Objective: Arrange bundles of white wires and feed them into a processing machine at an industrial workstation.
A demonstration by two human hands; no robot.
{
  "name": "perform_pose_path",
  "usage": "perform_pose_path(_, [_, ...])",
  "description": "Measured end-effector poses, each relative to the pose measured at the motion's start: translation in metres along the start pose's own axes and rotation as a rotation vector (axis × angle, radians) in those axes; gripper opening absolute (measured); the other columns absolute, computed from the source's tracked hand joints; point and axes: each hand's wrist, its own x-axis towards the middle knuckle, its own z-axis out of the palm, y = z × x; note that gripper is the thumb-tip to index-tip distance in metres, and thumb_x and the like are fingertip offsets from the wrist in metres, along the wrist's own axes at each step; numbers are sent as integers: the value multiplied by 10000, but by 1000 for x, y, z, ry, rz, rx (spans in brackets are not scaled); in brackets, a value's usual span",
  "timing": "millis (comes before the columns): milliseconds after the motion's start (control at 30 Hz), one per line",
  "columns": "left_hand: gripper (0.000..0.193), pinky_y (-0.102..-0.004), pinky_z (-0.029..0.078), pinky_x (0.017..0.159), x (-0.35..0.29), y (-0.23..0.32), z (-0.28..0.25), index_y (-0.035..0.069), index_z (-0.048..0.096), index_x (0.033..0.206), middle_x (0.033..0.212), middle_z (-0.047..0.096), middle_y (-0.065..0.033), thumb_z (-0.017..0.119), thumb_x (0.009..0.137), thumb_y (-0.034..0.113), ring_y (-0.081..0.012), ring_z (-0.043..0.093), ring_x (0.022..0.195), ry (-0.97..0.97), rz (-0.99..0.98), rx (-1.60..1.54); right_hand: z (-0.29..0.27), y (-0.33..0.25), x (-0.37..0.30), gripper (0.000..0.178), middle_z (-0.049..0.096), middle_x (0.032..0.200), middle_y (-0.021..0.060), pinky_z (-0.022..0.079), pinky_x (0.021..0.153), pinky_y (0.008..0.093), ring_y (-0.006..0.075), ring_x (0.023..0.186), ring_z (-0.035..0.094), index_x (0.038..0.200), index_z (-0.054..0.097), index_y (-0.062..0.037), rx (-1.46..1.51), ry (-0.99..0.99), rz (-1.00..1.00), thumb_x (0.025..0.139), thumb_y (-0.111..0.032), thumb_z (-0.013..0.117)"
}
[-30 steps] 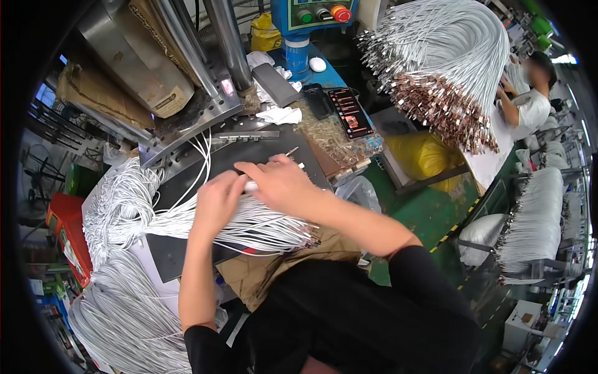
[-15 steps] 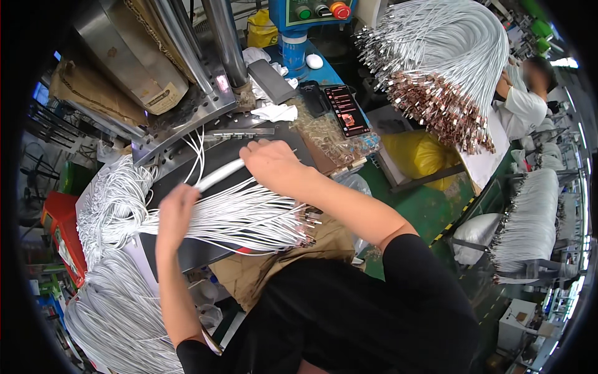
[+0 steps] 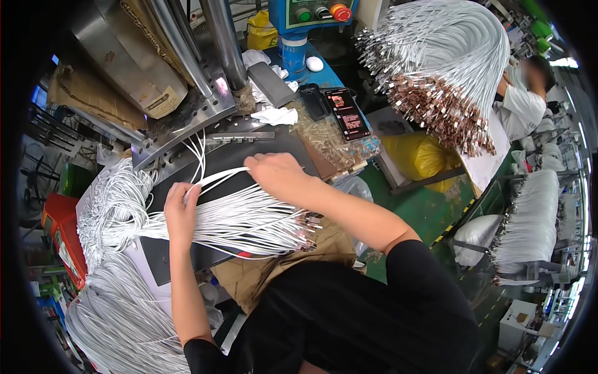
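A small bunch of white cables is stretched between my two hands above the bench. My left hand is closed round its left end, thumb up. The right end is gripped by my right hand, whose fingers curl down over the cable ends and hide them. Just below lies a larger fan of white cables, with metal plug ends pointing right. Its left part runs into a tangled pile of white cable. A dark mat is under the work.
A steel machine plate with posts stands at the back left; several thin cables hang from it. On the bench behind my right hand lie a lit phone and a grey block. A big cable coil sits back right, near another person.
The bunch between my hands has loosened from one tight strip into separate strands. Both hands have shifted slightly right and down. The phone screen shows different content.
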Motion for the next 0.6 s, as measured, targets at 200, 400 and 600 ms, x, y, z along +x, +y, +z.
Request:
perform_pose_path(200, [201, -375, 425, 578, 9, 58, -3, -11, 616, 871, 677, 547, -128, 615, 964, 168, -302, 523, 587, -169, -22, 135, -4, -33, -2, 104, 655, 926, 76, 473, 807, 399, 266, 899, 632, 959, 613, -87, 14, 252, -257, 861, -112, 589])
perform_pose_path(400, [274, -403, 423, 567, 6, 61, -21, 12, 634, 864, 649, 562, -189, 575, 993, 246, -366, 536, 568, -648, -365, -148, -30, -22, -11, 177, 630, 924, 55, 416, 891, 405, 218, 954, 583, 998, 626, -89, -262, 149, -172, 827, -131, 611])
perform_pose_path(600, [337, -390, 415, 558, -1, 88, -4, 3, 648, 820, 655, 572, -197, 572, 995, 282, -352, 533, 568, -426, -238, -26, -16, -36, -14, 229, 594, 887, 40, 413, 926, 437, 220, 941, 582, 1019, 633, -93, 13, 383, -362, 795, -138, 618])
